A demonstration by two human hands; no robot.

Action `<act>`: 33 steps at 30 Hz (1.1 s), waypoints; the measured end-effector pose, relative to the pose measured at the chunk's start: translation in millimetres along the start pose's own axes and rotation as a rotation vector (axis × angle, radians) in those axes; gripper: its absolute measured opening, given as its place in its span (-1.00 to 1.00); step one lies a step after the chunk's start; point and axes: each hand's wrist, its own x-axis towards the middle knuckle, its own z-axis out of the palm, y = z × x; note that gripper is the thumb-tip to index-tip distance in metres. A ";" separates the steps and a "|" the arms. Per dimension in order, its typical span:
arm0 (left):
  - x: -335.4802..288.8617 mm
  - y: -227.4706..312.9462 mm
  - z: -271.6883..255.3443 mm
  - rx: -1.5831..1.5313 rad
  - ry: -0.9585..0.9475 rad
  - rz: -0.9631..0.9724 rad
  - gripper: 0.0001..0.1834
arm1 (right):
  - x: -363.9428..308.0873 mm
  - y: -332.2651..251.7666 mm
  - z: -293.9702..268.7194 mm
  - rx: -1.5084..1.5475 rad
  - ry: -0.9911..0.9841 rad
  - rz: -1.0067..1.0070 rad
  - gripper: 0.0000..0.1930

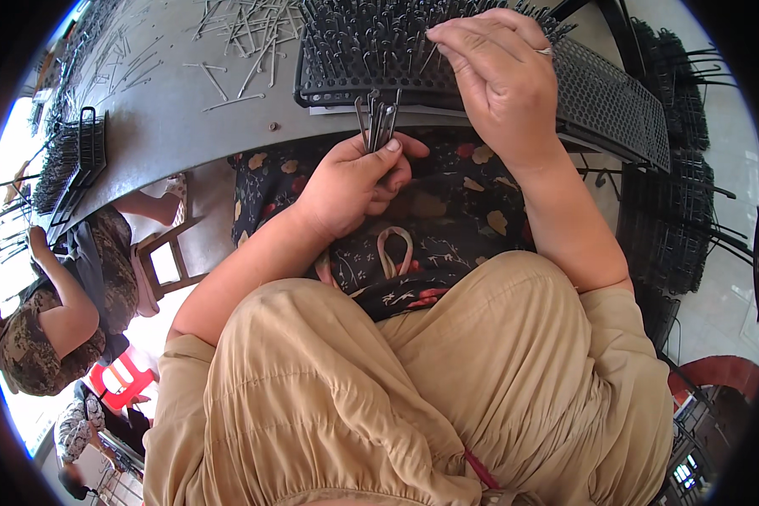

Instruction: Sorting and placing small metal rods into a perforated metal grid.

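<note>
My left hand (354, 181) is closed around a small bundle of dark metal pins (378, 121), held upright just below the edge of the grey table (169, 101). My right hand (497, 72) reaches onto a black perforated tray (616, 93) full of standing pins, with its fingertips pinched together at the tray's near rows; whether a pin is between them I cannot tell. A ring shows on one finger of that hand. My lap under both hands is covered by dark flowered cloth (455, 211).
Loose metal pins (244, 42) lie scattered on the table top. A second filled black tray (80, 160) sits at the table's left end. Stacked black trays (675, 219) stand to my right. Another person (51, 312) sits at the left beside a small wooden stool (167, 261).
</note>
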 end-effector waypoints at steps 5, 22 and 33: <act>-1.0 -0.2 -0.8 -0.003 -0.003 -0.009 -0.69 | 8.0 -1.9 0.3 0.010 -0.050 0.024 -0.82; -10.4 -1.3 -0.6 -0.092 -0.162 0.076 -0.68 | -31.2 -19.1 8.9 0.647 -0.240 0.646 -0.76; -0.5 -4.4 -0.6 -0.007 0.076 0.031 -0.89 | -38.6 25.7 -1.5 0.803 0.149 0.617 -0.82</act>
